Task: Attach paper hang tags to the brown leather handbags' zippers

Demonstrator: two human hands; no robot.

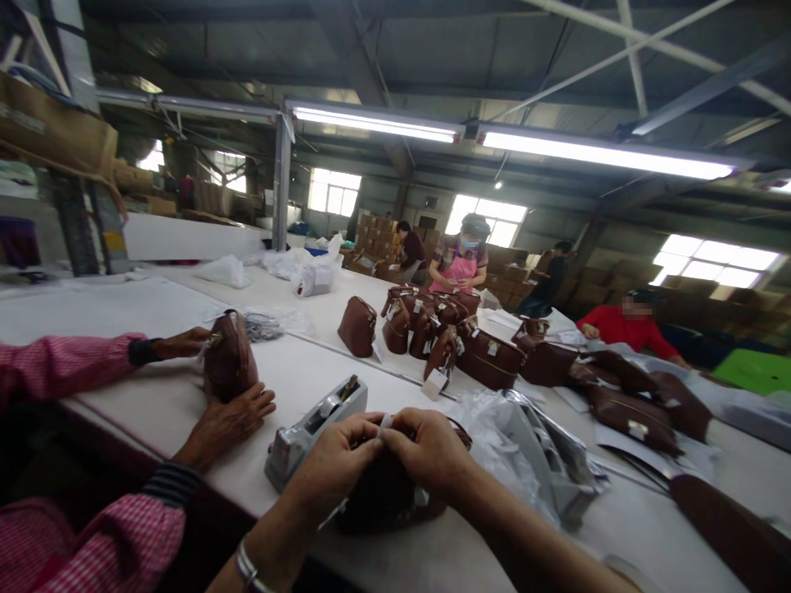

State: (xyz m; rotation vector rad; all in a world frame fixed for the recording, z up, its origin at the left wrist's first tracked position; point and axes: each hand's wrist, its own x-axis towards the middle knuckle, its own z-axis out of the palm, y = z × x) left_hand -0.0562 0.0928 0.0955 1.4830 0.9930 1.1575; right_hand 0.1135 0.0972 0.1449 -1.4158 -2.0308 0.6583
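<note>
A dark brown handbag (383, 494) sits on the table right in front of me, mostly covered by my hands. My left hand (337, 457) and my right hand (432, 449) meet above it, thumbs and fingertips pinched together. Between them shows a small white strip (386, 422), at the top of the bag. Whether it is tape or paper I cannot tell. Just behind my left hand stands a grey tape dispenser (321, 420). A second grey dispenser (549, 461) is to the right of my right hand, beside crumpled clear plastic (494, 436).
At my left, a co-worker's hands (228, 424) hold another brown bag (230, 358). Several finished-looking brown bags (491, 358) crowd the middle of the white table (297, 362). More brown bags (636, 416) lie at the right. Other people stand or sit beyond.
</note>
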